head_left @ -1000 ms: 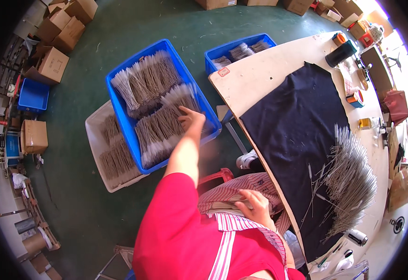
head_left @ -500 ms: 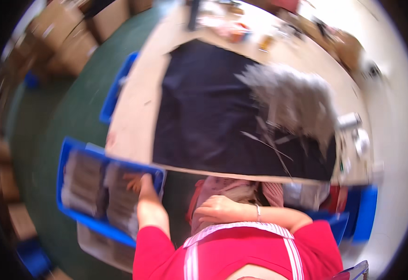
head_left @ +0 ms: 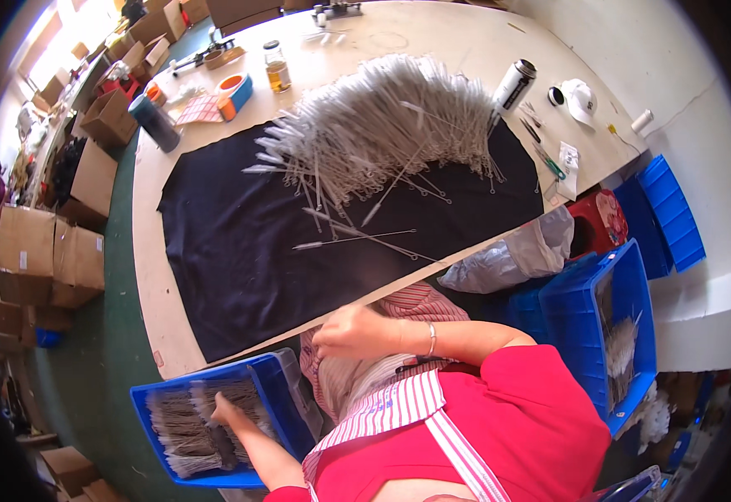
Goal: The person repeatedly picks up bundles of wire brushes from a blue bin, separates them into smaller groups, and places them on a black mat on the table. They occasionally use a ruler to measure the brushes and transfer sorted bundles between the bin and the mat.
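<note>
- Left hand [head_left: 225,411]: fingertips indistinct; grip on brushes [head_left: 183,420] cannot be determined.
- Right hand [head_left: 351,330]: blurred; palm hidden.
- Plastic bag [head_left: 518,258]: contents obscured.
- Cardboard box [head_left: 246,15]: cut off by upper edge.

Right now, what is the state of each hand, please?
Left hand: at brushes in blue bin; grip unclear.
Right hand: loosely curled, no held thing visible.

A pale tabletop [head_left: 457,29] carries a dark cloth [head_left: 240,243]; thin wire-handled brushes [head_left: 390,117] lie heaped on it; a glass jar [head_left: 276,69], dark cylinder [head_left: 156,124] and orange-and-blue roll [head_left: 244,94] stand nearby.
</note>
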`<state>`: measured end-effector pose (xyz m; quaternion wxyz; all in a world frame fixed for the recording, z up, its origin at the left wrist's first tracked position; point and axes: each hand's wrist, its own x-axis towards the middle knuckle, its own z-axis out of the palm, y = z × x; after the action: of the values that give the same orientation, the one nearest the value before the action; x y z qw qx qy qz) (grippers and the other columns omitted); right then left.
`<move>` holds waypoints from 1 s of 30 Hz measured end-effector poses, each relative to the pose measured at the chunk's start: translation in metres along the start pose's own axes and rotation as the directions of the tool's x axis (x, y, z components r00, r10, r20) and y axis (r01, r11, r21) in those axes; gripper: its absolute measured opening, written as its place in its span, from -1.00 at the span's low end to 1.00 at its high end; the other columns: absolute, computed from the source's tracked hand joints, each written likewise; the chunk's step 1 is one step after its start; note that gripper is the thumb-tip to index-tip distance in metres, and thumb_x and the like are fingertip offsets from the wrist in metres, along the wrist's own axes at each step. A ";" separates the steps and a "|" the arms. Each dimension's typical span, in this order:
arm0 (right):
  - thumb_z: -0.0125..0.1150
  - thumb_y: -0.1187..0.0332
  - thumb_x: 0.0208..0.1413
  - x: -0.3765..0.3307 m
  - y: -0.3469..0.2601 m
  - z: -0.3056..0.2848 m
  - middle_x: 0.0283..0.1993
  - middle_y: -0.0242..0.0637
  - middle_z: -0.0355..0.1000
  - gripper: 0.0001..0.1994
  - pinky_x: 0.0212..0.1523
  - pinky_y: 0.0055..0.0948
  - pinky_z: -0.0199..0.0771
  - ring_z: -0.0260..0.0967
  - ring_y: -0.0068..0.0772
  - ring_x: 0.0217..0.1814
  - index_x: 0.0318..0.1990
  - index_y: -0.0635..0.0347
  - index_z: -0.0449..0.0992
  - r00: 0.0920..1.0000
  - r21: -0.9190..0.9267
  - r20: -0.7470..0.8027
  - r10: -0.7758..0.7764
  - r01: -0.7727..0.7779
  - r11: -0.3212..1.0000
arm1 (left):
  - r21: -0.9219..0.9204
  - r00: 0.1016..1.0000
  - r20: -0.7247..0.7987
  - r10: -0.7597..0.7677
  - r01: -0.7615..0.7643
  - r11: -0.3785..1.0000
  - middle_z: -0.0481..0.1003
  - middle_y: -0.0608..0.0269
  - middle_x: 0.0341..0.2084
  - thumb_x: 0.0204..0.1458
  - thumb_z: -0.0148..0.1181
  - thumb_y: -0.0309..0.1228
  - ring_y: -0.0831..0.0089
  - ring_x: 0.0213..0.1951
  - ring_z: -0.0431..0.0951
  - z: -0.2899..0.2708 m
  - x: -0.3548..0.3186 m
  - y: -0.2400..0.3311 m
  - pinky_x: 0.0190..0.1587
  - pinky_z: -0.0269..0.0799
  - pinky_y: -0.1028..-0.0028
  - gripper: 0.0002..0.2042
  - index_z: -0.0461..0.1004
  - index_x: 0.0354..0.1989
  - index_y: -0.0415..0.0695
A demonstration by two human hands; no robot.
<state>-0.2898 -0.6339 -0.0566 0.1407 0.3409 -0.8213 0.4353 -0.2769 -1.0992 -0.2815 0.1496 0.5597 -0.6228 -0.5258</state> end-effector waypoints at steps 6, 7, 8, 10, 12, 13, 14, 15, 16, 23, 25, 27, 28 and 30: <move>0.30 0.32 -0.03 -0.027 0.060 -0.136 -0.45 -0.20 0.51 -0.86 -0.44 -0.35 0.46 0.49 -0.21 -0.44 -0.41 0.19 0.55 0.789 -0.133 -0.559 0.257 -0.390 0.911 | -0.036 0.786 -0.359 0.504 -0.551 0.834 0.46 -0.12 -0.07 -0.10 0.29 -0.34 0.13 -0.05 0.49 -0.010 -0.071 0.123 0.04 0.36 0.21 -0.47 0.35 0.03 -0.40; 0.29 0.34 -0.02 -0.032 0.071 -0.164 -0.44 -0.20 0.51 -0.87 -0.44 -0.37 0.45 0.49 -0.23 -0.44 -0.40 0.20 0.55 0.685 -0.032 -0.633 0.361 -0.489 0.872 | -0.168 0.751 -0.260 0.607 -0.654 0.738 0.47 -0.05 -0.08 -0.06 0.25 -0.33 0.19 -0.06 0.49 -0.003 -0.089 0.150 0.02 0.35 0.23 -0.51 0.37 0.03 -0.35; 0.29 0.34 -0.02 -0.046 0.097 -0.189 -0.44 -0.20 0.52 -0.86 -0.44 -0.38 0.45 0.49 -0.23 -0.46 -0.40 0.21 0.55 0.536 0.130 -0.692 0.485 -0.568 0.813 | -0.257 0.828 -0.111 0.550 -0.559 0.789 0.48 0.02 -0.11 -0.03 0.22 -0.33 0.27 -0.08 0.48 0.016 -0.142 0.190 0.00 0.34 0.26 -0.54 0.37 0.04 -0.29; 0.29 0.33 -0.02 -0.065 0.143 -0.235 -0.42 -0.21 0.52 -0.85 -0.39 -0.37 0.45 0.49 -0.23 -0.42 -0.37 0.21 0.55 0.378 0.147 -0.755 0.536 -0.698 0.700 | -0.413 0.832 0.182 0.523 -0.418 0.809 0.50 0.13 -0.14 0.03 0.16 -0.33 0.41 -0.12 0.49 0.055 -0.229 0.237 -0.08 0.35 0.34 -0.59 0.36 0.06 -0.20; 0.29 0.31 -0.04 -0.071 0.173 -0.270 -0.35 -0.23 0.51 -0.82 -0.28 -0.33 0.44 0.47 -0.21 -0.31 -0.29 0.17 0.55 0.456 -0.154 -0.797 0.397 -0.788 0.596 | -0.497 0.691 0.484 0.537 -0.288 0.819 0.51 0.16 -0.18 0.06 0.14 -0.34 0.43 -0.17 0.51 0.097 -0.288 0.262 -0.14 0.39 0.39 -0.59 0.34 0.09 -0.16; 0.29 0.30 -0.05 -0.073 0.188 -0.281 -0.31 -0.25 0.49 -0.79 -0.23 -0.30 0.42 0.45 -0.21 -0.24 -0.25 0.14 0.54 0.531 -0.303 -0.781 0.329 -0.783 0.544 | -0.478 0.597 0.630 0.496 -0.205 0.854 0.51 0.16 -0.19 0.07 0.13 -0.35 0.41 -0.18 0.53 0.119 -0.322 0.271 -0.16 0.42 0.39 -0.59 0.32 0.11 -0.16; 0.30 0.29 -0.06 -0.072 0.198 -0.289 -0.27 -0.27 0.47 -0.75 -0.18 -0.27 0.41 0.43 -0.21 -0.18 -0.20 0.12 0.53 0.606 -0.444 -0.749 0.268 -0.759 0.476 | -0.406 0.487 0.766 0.420 -0.140 0.903 0.51 0.16 -0.20 0.08 0.13 -0.36 0.38 -0.20 0.54 0.138 -0.352 0.275 -0.18 0.45 0.38 -0.59 0.32 0.10 -0.17; 0.30 0.28 -0.08 -0.065 0.200 -0.295 -0.23 -0.27 0.45 -0.71 -0.15 -0.25 0.38 0.40 -0.21 -0.13 -0.15 0.10 0.51 0.674 -0.528 -0.696 0.247 -0.713 0.461 | -0.317 0.359 0.874 0.326 -0.085 0.944 0.51 0.15 -0.20 0.08 0.13 -0.36 0.36 -0.23 0.55 0.157 -0.377 0.277 -0.20 0.48 0.38 -0.60 0.31 0.10 -0.17; 0.31 0.27 -0.10 -0.050 0.198 -0.300 -0.20 -0.28 0.42 -0.66 -0.12 -0.23 0.36 0.37 -0.21 -0.08 -0.11 0.08 0.49 0.738 -0.608 -0.636 0.225 -0.659 0.444 | -0.218 0.243 0.947 0.213 -0.004 0.976 0.51 0.17 -0.18 0.08 0.12 -0.37 0.35 -0.19 0.54 0.175 -0.395 0.278 -0.17 0.48 0.35 -0.61 0.31 0.10 -0.14; 0.31 0.17 -0.16 0.007 0.259 -0.321 -0.16 -0.27 0.38 -0.58 -0.12 -0.19 0.35 0.36 -0.21 -0.05 -0.10 0.09 0.46 0.828 -0.716 -0.508 0.238 -0.559 0.418 | 0.128 0.037 0.990 -0.137 0.181 0.975 0.36 -0.08 0.00 0.02 0.20 -0.40 0.20 -0.04 0.45 0.294 -0.472 0.268 0.04 0.43 0.18 -0.52 0.24 0.12 -0.23; 0.30 0.12 -0.14 0.007 0.284 -0.334 -0.11 -0.22 0.40 -0.58 -0.07 -0.14 0.36 0.39 -0.13 -0.03 -0.13 0.12 0.46 0.739 -0.583 -0.572 0.356 -0.671 0.457 | 0.168 0.113 0.975 -0.192 0.197 0.966 0.24 -0.17 0.08 -0.01 0.22 -0.41 0.14 0.08 0.33 0.321 -0.494 0.273 0.10 0.37 0.16 -0.42 0.14 0.18 -0.29; 0.30 0.12 -0.13 0.011 0.299 -0.343 -0.08 -0.19 0.42 -0.58 -0.03 -0.12 0.37 0.39 -0.08 -0.02 -0.14 0.14 0.46 0.616 -0.422 -0.627 0.477 -0.783 0.457 | 0.185 0.192 0.955 -0.227 0.214 0.959 0.13 -0.21 0.14 -0.02 0.22 -0.42 0.10 0.18 0.21 0.344 -0.506 0.278 0.15 0.31 0.14 -0.35 0.05 0.22 -0.33; 0.29 0.12 -0.14 0.015 0.301 -0.346 -0.06 -0.19 0.41 -0.57 0.00 -0.10 0.36 0.38 -0.07 0.01 -0.12 0.14 0.45 0.575 -0.376 -0.645 0.503 -0.812 0.446 | 0.189 0.231 0.943 -0.240 0.222 0.957 0.09 -0.22 0.16 -0.02 0.21 -0.42 0.09 0.21 0.16 0.357 -0.508 0.278 0.17 0.28 0.14 -0.32 0.01 0.24 -0.34; 0.29 0.12 -0.14 0.027 0.296 -0.346 -0.03 -0.18 0.41 -0.54 0.05 -0.07 0.33 0.34 -0.05 0.08 -0.08 0.16 0.44 0.501 -0.286 -0.661 0.559 -0.857 0.429 | 0.181 0.256 0.935 -0.244 0.246 0.952 0.07 -0.22 0.18 -0.02 0.19 -0.43 0.09 0.22 0.13 0.372 -0.507 0.275 0.19 0.25 0.12 -0.31 -0.02 0.25 -0.37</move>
<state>-0.5336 -0.2498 -0.0242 0.2273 -0.2314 -0.9139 0.2440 -0.5473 -0.5343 -0.0009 -0.3296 0.2294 -0.4946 -0.7708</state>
